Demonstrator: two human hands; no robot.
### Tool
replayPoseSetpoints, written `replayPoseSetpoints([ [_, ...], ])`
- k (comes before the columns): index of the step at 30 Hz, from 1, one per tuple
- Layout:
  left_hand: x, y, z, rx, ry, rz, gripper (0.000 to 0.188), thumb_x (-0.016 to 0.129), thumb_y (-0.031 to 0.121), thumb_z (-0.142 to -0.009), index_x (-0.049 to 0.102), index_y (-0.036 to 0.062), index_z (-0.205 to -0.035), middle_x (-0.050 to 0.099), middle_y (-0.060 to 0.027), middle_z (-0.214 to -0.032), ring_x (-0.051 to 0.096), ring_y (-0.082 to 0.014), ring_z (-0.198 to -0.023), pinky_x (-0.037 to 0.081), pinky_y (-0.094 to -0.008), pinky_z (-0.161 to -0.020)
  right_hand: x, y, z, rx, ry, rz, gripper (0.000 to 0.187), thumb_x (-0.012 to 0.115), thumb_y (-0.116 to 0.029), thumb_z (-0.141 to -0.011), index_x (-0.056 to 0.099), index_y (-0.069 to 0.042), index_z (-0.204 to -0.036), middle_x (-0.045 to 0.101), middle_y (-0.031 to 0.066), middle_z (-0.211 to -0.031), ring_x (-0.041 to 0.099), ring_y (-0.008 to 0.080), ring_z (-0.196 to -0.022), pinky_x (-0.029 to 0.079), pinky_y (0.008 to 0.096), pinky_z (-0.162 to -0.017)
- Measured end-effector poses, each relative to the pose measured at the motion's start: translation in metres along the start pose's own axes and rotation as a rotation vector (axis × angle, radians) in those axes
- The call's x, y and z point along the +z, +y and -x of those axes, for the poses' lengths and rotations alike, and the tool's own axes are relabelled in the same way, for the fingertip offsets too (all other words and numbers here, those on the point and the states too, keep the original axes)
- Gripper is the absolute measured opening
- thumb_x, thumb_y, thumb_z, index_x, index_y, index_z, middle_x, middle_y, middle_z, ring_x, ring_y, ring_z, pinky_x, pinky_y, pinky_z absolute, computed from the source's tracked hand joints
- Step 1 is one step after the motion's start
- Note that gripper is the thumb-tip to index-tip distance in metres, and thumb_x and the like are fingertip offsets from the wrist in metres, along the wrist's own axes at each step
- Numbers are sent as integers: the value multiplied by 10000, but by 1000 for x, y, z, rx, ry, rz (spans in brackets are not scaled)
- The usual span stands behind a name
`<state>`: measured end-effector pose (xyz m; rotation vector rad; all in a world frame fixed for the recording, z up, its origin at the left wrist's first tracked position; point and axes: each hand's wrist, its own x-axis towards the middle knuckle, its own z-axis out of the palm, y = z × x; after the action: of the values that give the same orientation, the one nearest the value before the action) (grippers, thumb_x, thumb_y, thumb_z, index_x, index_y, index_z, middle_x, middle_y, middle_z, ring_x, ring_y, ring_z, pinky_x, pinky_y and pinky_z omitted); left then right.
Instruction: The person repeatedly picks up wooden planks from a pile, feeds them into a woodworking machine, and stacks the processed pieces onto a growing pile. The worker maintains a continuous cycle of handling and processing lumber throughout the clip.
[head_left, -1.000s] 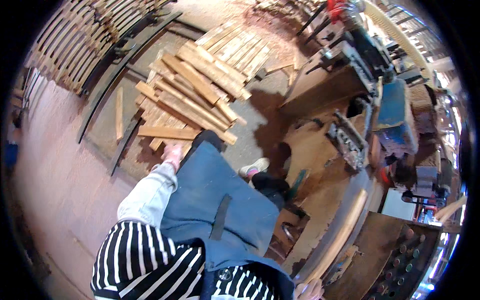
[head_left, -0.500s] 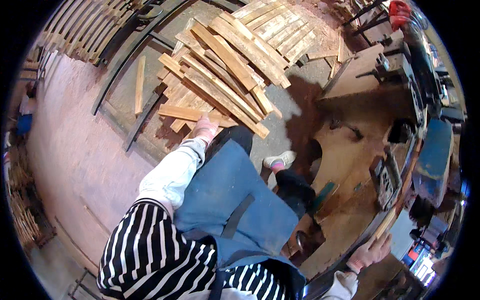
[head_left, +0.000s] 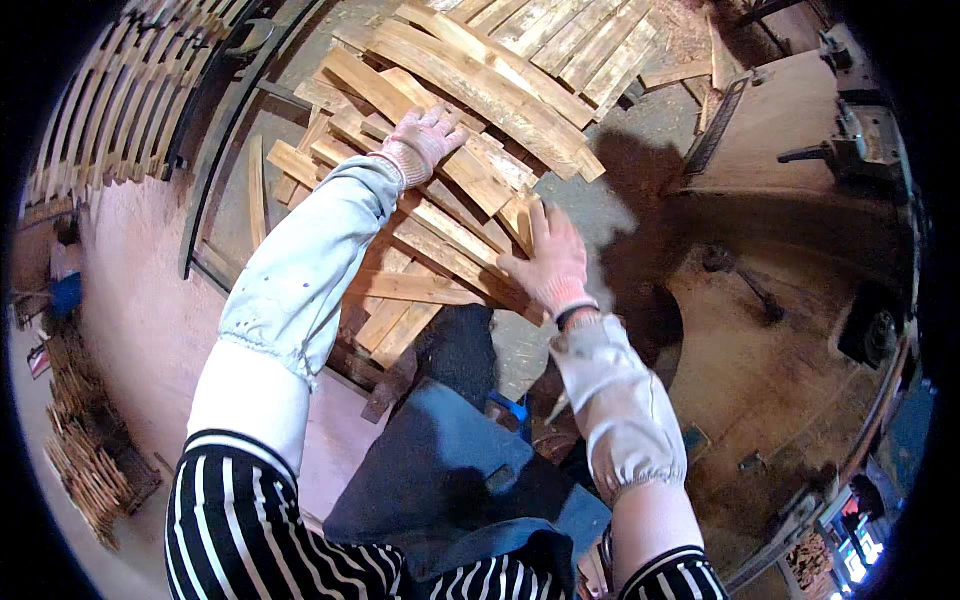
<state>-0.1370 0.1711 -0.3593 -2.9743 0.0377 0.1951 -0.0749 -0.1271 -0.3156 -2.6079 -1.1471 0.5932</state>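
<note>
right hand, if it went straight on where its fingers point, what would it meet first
The right hand would probably meet the long board lying across its way, though depth is unclear and it might pass above.

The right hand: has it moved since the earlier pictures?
Yes. Judged against the brown machine body, the right hand has gone forward and to the left, from beside the machine to the pile of wooden strips.

a blue object sits left, a dusty machine right.

Light brown wooden boards, loosely crisscrossed
</note>
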Motion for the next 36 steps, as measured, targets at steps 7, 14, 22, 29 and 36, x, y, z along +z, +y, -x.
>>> replayPoseSetpoints([
  [7,-40,-30,4,241,-121,52,799,723,210,-747,405,137,-1476,510,-130,-1424,450,-310,-1380,265,-462,-1212,23,76,-65,-42,-164,-266,799,751,-398,-763,472,-80,-1441,658,232,-1180,613,390,-1135,476,463,-1000],
  [14,-110,-1,82,144,76,385,799,816,187,-658,510,72,-1388,581,-146,-1195,573,-368,-1109,440,-505,-1010,35,106,-55,35,-316,-402,973,755,-458,-742,339,-116,-1552,632,210,-1273,602,353,-1191,472,428,-1027],
  [22,-182,22,187,-90,244,486,677,790,204,-684,575,19,-1299,611,-179,-1163,585,-400,-1050,465,-489,-927,-74,13,85,311,-290,-560,762,726,-496,-822,485,-160,-1463,719,175,-1037,702,315,-958,532,408,-886],
  [29,-247,38,170,-136,950,924,699,778,74,-755,548,42,-1414,609,-174,-1213,603,-330,-1100,486,-417,-952,-202,-64,343,561,217,-740,850,764,-408,-807,414,-103,-1518,616,230,-1324,603,307,-1239,442,350,-1059],
  [36,-398,180,103,310,1096,1220,648,683,-8,-895,408,8,-1482,521,-118,-1406,495,-246,-1286,407,-370,-1082,-249,-100,634,826,686,-7,854,814,-330,-718,485,83,-1390,682,245,-966,677,406,-901,542,467,-783],
])
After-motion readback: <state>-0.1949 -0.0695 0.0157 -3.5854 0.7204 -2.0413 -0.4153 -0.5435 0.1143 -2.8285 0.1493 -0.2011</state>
